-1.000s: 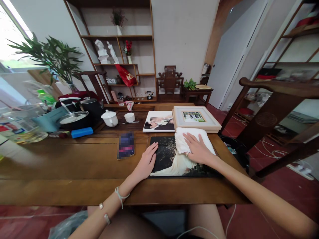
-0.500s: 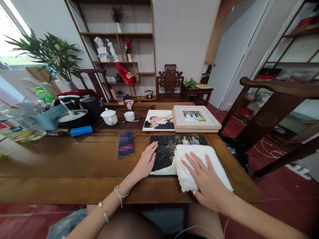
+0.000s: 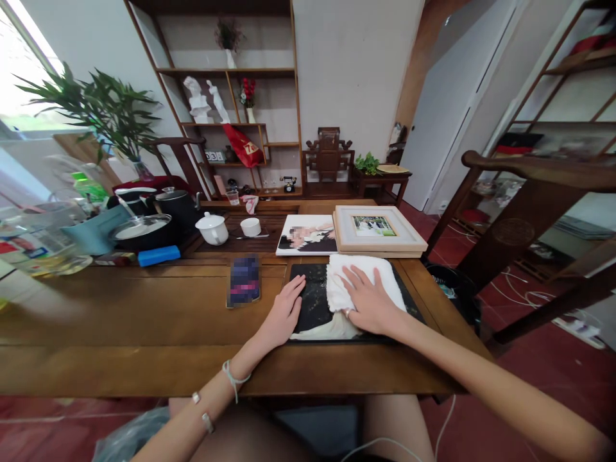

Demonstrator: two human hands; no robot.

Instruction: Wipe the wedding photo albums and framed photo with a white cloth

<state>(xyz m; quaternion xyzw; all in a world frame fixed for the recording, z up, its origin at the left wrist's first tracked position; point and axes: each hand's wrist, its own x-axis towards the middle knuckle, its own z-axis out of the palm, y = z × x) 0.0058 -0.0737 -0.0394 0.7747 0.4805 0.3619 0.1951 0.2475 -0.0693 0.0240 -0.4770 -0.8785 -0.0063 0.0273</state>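
Observation:
A dark photo panel (image 3: 315, 308) lies flat on the wooden table in front of me, with a pale dress trailing across its lower part. My left hand (image 3: 287, 305) rests on its left edge, fingers stretched out and holding nothing. Over the panel's upper middle and right lies a folded white towel (image 3: 392, 285). My right hand (image 3: 368, 298) presses flat on this towel with its fingers spread, the thumb at the towel's lower edge. The towel and hand hide much of the picture, including the couple at its top.
Behind the panel lie a white photo board (image 3: 305, 235) and a framed photo (image 3: 380, 228). A phone-like dark object (image 3: 244, 282) is to the left. Farther back are a white lidded cup (image 3: 212, 229), a small white cup (image 3: 250, 226) and a blue block (image 3: 158, 255). A wooden chair (image 3: 510, 231) stands right.
My right hand and the towel have moved up and to the left over the panel, covering the couple and baring the lower right. My left hand has stayed in place.

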